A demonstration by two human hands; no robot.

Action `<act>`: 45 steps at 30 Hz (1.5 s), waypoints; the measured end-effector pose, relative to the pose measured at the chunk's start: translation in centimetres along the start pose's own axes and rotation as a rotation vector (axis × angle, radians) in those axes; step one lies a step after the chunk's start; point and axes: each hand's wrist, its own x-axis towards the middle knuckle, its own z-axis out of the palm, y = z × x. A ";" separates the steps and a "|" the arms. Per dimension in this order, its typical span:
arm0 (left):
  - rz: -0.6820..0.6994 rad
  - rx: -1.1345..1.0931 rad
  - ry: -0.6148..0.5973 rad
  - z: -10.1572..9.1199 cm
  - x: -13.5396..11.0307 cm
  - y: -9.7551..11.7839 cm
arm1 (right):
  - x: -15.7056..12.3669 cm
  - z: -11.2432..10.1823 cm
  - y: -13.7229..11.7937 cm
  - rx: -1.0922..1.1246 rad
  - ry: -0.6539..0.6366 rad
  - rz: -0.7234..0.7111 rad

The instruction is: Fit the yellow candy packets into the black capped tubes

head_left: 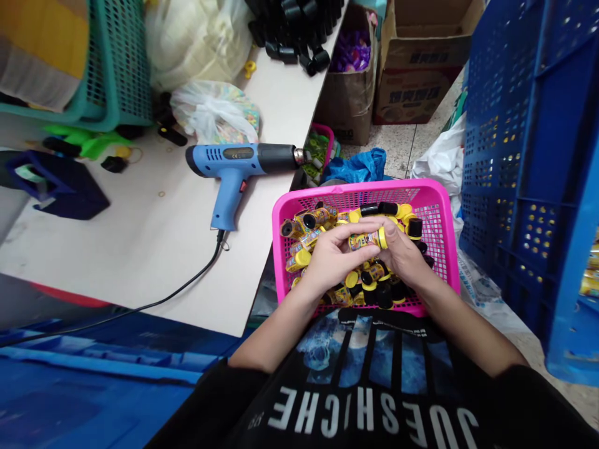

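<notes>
Between my hands is a small yellow tube (364,241) with a printed, colourful label and a yellow cap at its right end. My left hand (329,252) closes round the tube's body, thumb below and fingers above. At the cap end, my right hand (403,254) pinches with its thumb and fingers. Both hands are over a pink basket (448,249) of similar yellow tubes, several with black caps or ends. One such tube (320,217) lies near the basket's back left.
A blue heat gun (228,187) lies on the white table (163,249) at left, its cord trailing to the front. A tape dispenser (70,187), bags, a green basket (124,62) and black parts are behind. Blue crates (505,174) rise at right; cardboard boxes (407,81) stand beyond.
</notes>
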 end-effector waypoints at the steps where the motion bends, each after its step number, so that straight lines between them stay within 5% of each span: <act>1: 0.012 -0.021 -0.014 0.1 0.0 0.0 | 0.0 -0.1 0.0 -0.005 -0.001 0.008; 6: 0.076 -0.061 -0.034 0.4 -0.2 0.4 | -0.2 -0.7 -0.7 0.006 -0.063 0.095; 16: 0.090 0.079 -0.047 0.3 -0.7 0.6 | -0.1 0.1 -0.6 0.002 -0.025 0.024; 23: 0.000 -0.186 -0.140 -0.1 -1.0 0.0 | -0.1 -0.6 -1.4 0.017 -0.015 0.058; 27: 0.003 -0.116 -0.173 -0.3 -1.4 0.3 | 0.0 -1.9 -1.9 -0.021 0.042 0.020; 30: 0.073 0.017 -0.119 -2.3 -1.7 1.3 | 0.3 -2.9 -2.4 -0.323 0.204 -0.060; 32: 0.135 0.113 0.033 -4.6 -1.5 2.0 | 0.6 -3.2 -2.9 -0.684 0.267 -0.077; 36: 0.270 0.368 0.330 -8.6 0.0 2.0 | 1.5 -3.0 -3.7 -1.309 0.154 0.018; 41: 0.299 0.913 0.008 -7.7 2.0 0.2 | 3.0 -2.2 -2.0 -1.796 0.146 0.219; 45: 0.282 1.206 0.015 -6.0 2.5 -0.8 | 3.7 -2.3 -0.4 -1.829 0.144 0.188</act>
